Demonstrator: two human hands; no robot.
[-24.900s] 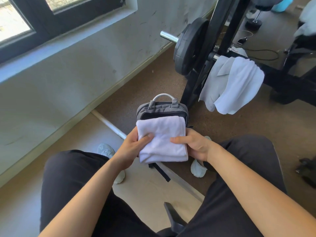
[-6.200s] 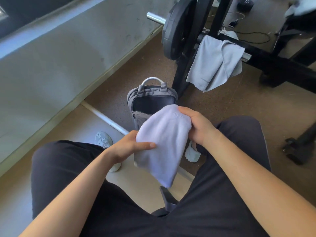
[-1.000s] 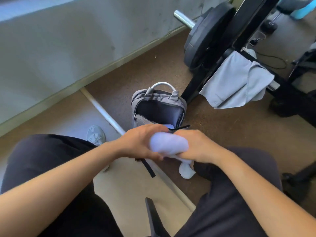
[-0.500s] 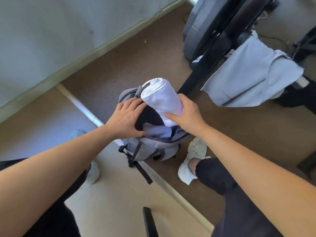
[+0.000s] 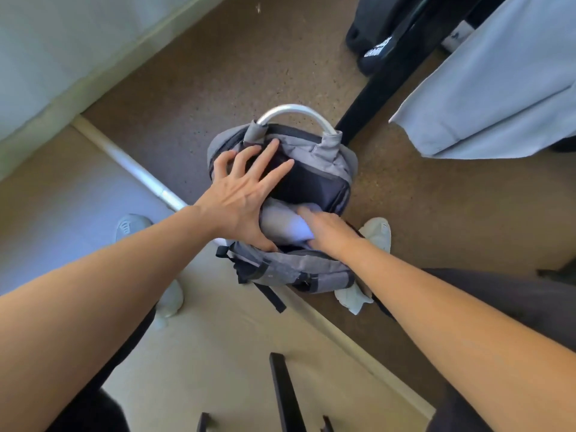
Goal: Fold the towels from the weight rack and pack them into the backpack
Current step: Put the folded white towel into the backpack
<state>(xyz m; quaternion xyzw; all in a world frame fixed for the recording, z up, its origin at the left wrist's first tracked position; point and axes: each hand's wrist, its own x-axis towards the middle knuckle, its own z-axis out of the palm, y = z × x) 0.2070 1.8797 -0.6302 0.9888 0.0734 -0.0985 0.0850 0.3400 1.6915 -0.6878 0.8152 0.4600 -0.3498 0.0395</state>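
1. Currently, the white towel [image 5: 280, 224] is sitting rolled in the mouth of the backpack [image 5: 299, 271], partly inside and bulging above the front wall.
2. The left hand [image 5: 246, 194] is lying spread over the opening, fingers straight and splayed. It is pressing the dark lining back and gripping nothing.
3. The right hand [image 5: 325, 230] is pushing on the roll's near end. Its visible fingers are lying fairly straight, but the thumb is hidden, so I cannot tell whether it is pinching the cloth.
4. The towel is looking soft, light and springy, so it is probably wanting to unroll. Pressing on the middle of the roll is looking safest, while bracing the sagging, soft-sided bag.
5. A grey towel [image 5: 498, 88] is hanging over the weight rack [image 5: 383, 85], apart from the bag and not yet folded.
6. The backpack is standing on the brown speckled floor [image 5: 218, 73], just beside the rack's black post and at the edge of a pale mat [image 5: 218, 353]. A light wall is running along the left.
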